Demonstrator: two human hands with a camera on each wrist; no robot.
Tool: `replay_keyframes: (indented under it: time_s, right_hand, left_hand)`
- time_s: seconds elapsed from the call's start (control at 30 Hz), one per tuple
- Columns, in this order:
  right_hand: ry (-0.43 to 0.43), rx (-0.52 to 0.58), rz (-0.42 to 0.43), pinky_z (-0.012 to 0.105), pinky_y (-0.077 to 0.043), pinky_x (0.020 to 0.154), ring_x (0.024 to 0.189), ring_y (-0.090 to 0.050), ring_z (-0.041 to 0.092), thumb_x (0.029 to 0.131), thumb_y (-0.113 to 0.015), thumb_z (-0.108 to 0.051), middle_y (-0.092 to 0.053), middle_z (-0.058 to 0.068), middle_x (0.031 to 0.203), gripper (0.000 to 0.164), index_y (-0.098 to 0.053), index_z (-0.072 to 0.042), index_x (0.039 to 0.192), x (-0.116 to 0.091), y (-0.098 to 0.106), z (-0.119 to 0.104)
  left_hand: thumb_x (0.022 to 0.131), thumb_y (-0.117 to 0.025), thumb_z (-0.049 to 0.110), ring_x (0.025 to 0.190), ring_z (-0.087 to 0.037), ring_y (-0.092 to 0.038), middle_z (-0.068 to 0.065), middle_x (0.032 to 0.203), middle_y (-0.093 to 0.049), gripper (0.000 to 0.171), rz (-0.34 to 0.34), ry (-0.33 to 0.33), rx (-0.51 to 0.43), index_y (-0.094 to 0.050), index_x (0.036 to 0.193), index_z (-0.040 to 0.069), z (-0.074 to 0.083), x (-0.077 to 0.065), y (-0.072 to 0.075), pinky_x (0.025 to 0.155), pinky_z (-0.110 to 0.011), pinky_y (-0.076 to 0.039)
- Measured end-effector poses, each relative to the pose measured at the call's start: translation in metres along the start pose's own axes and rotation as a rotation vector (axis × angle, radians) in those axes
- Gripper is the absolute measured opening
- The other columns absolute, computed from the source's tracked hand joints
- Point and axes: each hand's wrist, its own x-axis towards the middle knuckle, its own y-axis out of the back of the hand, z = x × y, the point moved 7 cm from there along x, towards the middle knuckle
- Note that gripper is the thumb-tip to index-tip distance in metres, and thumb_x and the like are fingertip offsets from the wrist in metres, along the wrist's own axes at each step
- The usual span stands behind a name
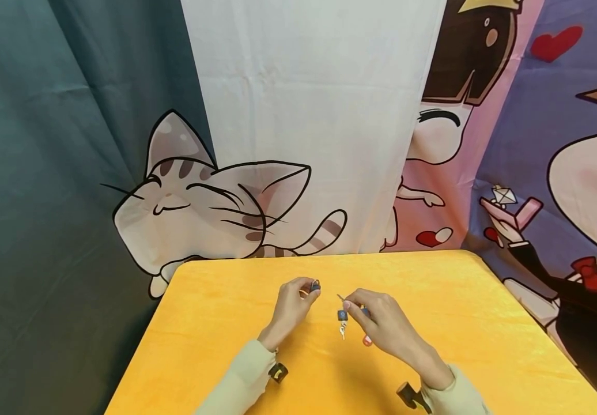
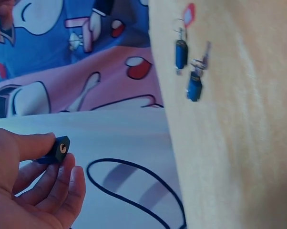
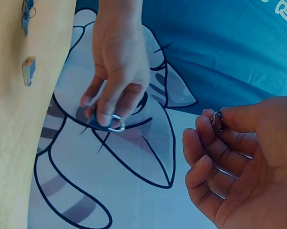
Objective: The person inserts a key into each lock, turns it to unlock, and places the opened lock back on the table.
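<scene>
My left hand [image 1: 292,304] pinches a small blue padlock [image 1: 316,286] between thumb and fingers, above the table. Its keyhole end faces the camera in the left wrist view, and its metal shackle [image 3: 117,124] shows in the right wrist view. To the right, my right hand [image 1: 384,320] pinches a small key [image 1: 340,297] that points toward the padlock, some way apart from it. A metal ring [image 3: 217,120] sits at those fingertips. Below my right hand lies another blue padlock [image 1: 342,315] with keys [image 1: 343,330]; a further blue padlock [image 2: 181,53] lies beside it, partly hidden in the head view.
A red tag [image 1: 367,340] lies on the yellow-covered table [image 1: 215,346] near my right hand. Past the far edge hangs a printed curtain [image 1: 303,115] with cartoon figures. A dark cord loop [image 2: 134,164] crosses the left wrist view.
</scene>
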Motion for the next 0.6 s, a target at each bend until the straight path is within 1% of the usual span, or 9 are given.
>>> replay_keyframes:
  time_s: [0.2, 0.4, 0.5, 0.6]
  right_hand:
    - [0.007, 0.026, 0.004, 0.015, -0.041, 0.052, 0.056, -0.042, -0.005, 0.098, -0.06, -0.023, -0.064, -0.018, 0.08, 0.014, -0.068, -0.029, 0.089, 0.003, 0.0, -0.005]
    - [0.022, 0.055, 0.011, 0.015, -0.041, 0.051, 0.055, -0.042, -0.004, 0.099, -0.059, -0.021, -0.064, -0.018, 0.08, 0.015, -0.067, -0.028, 0.088, 0.005, 0.0, -0.012]
    - [0.031, 0.067, 0.011, 0.015, -0.04, 0.048, 0.052, -0.039, -0.006, 0.099, -0.059, -0.02, -0.063, -0.017, 0.078, 0.015, -0.067, -0.027, 0.088, 0.007, -0.001, -0.016]
    - [0.037, 0.076, 0.01, 0.015, -0.038, 0.047, 0.052, -0.037, -0.006, 0.098, -0.06, -0.019, -0.063, -0.014, 0.077, 0.015, -0.067, -0.026, 0.088, 0.007, -0.003, -0.018]
  left_hand:
    - [0.09, -0.073, 0.016, 0.082, -0.013, -0.067, -0.003, 0.092, -0.072, 0.017, 0.059, -0.041, -0.05, -0.072, 0.105, 0.009, 0.018, -0.003, 0.015, 0.073, -0.025, -0.057]
    - [0.088, -0.074, 0.02, 0.082, -0.014, -0.069, -0.002, 0.091, -0.073, 0.017, 0.128, -0.092, -0.171, -0.073, 0.103, 0.011, 0.036, -0.007, 0.034, 0.075, -0.03, -0.059]
    - [0.089, -0.073, 0.022, 0.084, -0.013, -0.069, 0.0, 0.092, -0.073, 0.016, 0.129, -0.086, -0.243, -0.073, 0.102, 0.013, 0.041, -0.009, 0.04, 0.078, -0.033, -0.059]
    - [0.089, -0.073, 0.024, 0.086, -0.011, -0.069, 0.0, 0.094, -0.074, 0.016, 0.11, -0.057, -0.327, -0.073, 0.103, 0.015, 0.044, -0.012, 0.042, 0.081, -0.03, -0.058]
